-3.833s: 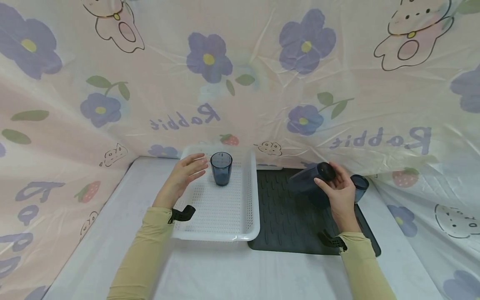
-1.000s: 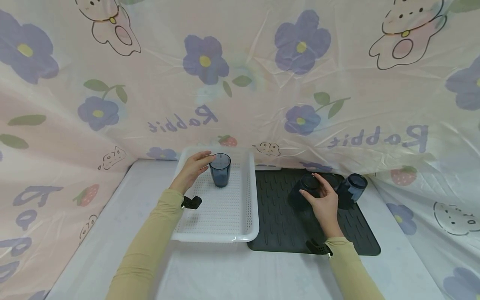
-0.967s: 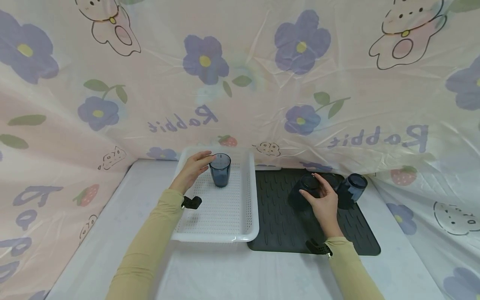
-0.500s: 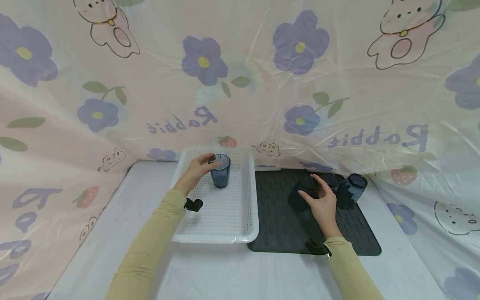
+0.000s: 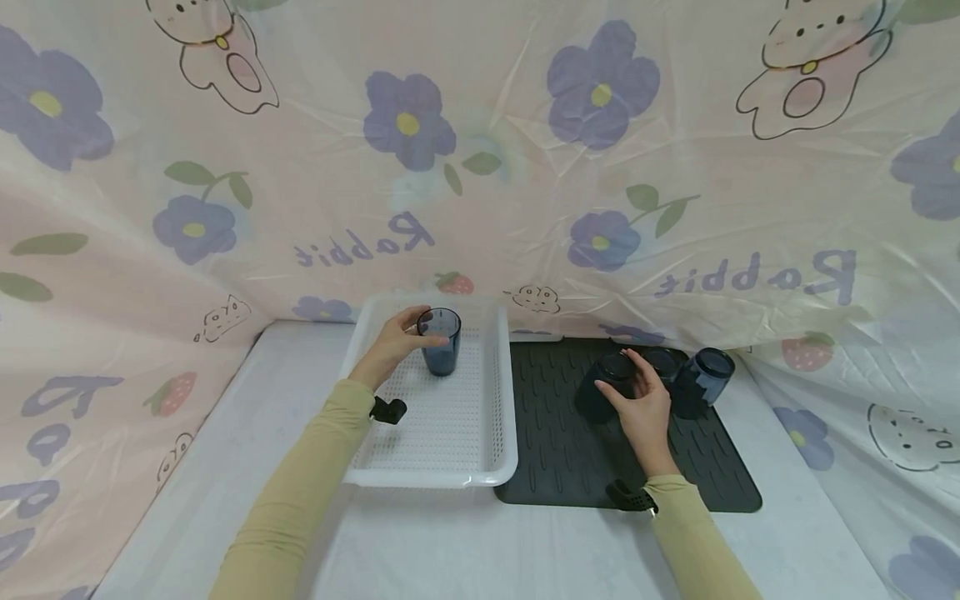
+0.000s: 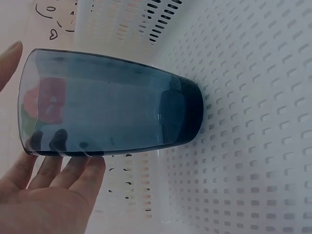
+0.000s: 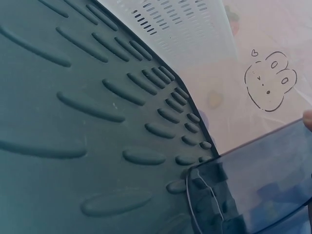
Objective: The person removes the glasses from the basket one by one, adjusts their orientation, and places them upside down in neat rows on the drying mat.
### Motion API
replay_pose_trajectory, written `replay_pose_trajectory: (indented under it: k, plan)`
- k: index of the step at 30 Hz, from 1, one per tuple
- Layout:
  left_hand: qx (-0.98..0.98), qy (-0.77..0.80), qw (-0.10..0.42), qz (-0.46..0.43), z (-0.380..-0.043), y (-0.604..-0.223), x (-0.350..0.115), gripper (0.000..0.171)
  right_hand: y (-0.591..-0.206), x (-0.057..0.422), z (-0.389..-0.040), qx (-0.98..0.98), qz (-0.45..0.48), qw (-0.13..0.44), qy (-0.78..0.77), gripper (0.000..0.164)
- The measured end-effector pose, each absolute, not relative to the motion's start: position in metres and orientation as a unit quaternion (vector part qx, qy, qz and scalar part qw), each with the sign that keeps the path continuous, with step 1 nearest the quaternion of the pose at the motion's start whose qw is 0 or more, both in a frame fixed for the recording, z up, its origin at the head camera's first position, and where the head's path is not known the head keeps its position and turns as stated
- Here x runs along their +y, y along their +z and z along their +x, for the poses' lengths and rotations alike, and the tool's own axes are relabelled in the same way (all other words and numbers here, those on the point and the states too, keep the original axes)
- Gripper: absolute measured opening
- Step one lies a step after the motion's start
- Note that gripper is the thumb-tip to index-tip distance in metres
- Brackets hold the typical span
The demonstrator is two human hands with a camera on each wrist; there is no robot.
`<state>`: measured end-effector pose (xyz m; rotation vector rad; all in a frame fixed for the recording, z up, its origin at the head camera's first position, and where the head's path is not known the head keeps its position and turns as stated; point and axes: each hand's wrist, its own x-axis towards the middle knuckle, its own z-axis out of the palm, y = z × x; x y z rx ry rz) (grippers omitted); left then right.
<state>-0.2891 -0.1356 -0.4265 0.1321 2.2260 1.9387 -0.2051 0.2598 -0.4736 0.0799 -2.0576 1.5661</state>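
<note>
In the head view a blue drinking glass [image 5: 441, 358] stands upright in the white basket [image 5: 431, 478]. My left hand [image 5: 393, 346] is around its upper part. In the left wrist view the fingers [image 6: 73, 170] touch the glass's side, while the thumb [image 6: 9, 63] stands slightly apart from it near the rim. At right, my right hand [image 5: 647, 417] grips a dark blue glass [image 5: 596, 398] upside down on the dark ribbed mat [image 5: 577, 475]. Its rim meets the mat in the right wrist view, where only one fingertip [image 7: 308, 120] shows.
Behind and right of my right hand, two more glasses stand upside down: one glass [image 5: 663, 360] partly hidden, another glass [image 5: 703, 382] at the mat's right edge. The basket's side adjoins the mat. A printed curtain [image 5: 480, 208] rises behind the white tabletop [image 5: 480, 550].
Since 3.8 s ago my right hand has set its glass upside down on the mat, nearer the basket. My left hand has moved right to the glass, its thumb now in front of it.
</note>
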Motion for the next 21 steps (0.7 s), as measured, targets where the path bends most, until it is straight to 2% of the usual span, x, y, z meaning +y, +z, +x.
replay_pose_trajectory:
  k: [21]
  plan:
    - [0.77, 0.632, 0.069, 0.049, -0.289, -0.4268, -0.1287, 0.087, -0.4736, 0.2601, -0.2033, -0.79, 0.025, 0.24, 0.563, 0.07]
